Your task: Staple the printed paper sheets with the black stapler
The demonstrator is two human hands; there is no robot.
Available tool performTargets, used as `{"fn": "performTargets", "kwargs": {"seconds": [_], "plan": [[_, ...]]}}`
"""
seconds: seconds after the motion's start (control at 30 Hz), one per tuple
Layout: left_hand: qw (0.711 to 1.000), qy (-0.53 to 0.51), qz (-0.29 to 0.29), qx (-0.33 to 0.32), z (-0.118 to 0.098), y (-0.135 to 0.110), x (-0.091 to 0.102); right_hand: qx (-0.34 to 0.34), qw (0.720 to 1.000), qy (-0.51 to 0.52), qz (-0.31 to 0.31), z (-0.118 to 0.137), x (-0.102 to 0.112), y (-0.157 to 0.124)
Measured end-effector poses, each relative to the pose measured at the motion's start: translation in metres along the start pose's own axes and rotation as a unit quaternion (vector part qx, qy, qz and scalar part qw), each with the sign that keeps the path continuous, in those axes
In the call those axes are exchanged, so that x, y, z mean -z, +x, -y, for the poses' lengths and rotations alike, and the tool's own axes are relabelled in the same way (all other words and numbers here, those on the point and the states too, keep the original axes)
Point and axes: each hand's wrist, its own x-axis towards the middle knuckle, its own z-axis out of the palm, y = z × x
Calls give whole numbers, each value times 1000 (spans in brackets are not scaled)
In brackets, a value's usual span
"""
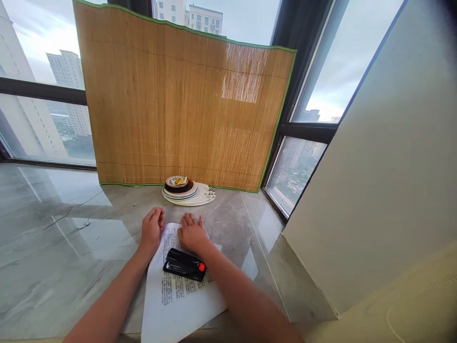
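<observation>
Printed paper [167, 312] lies on the grey stone surface, its lower part plain white and its near end reaching the bottom of the view. My left hand [153, 228] rests at the paper's far left edge, its fingers curled together; whether they grip anything is hidden. Across the paper's far end lies my right hand [193, 233], palm down with fingers stretched out and thumb apart. A glossy black desk tool with a red patch at its right end, like a stapler or hole punch [183, 264], sits on the printed text, close to my right wrist. Neither hand touches it.
Beyond my hands stands a stack of plates [180, 189] on a white oval platter [207, 194]. A bamboo mat [171, 105] with green edging leans upright against the windows. At right, a pale wall [374, 190] borders the stone surface [82, 257].
</observation>
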Motion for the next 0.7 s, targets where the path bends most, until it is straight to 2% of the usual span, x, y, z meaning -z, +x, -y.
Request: {"fn": "performTargets", "kwargs": {"seconds": [0.1, 0.23, 0.33, 0.5, 0.6, 0.7], "plan": [[998, 3, -54, -14, -3, 10, 15, 31, 999, 15, 12, 16, -4, 7], [995, 37, -82, -31, -3, 16, 26, 101, 994, 36, 15, 11, 5, -3], [994, 95, -33, -45, -1, 13, 22, 93, 994, 47, 28, 0, 9, -19], [970, 213, 88, -77, 0, 7, 8, 13, 999, 38, 1, -7, 7, -44], [957, 256, 105, -90, 0, 6, 6, -10, 1000, 25, -1, -2, 5, -43], [933, 325, 110, -108, 2, 6, 9, -5, 1000, 25, 2, 4, 7, -35]]}}
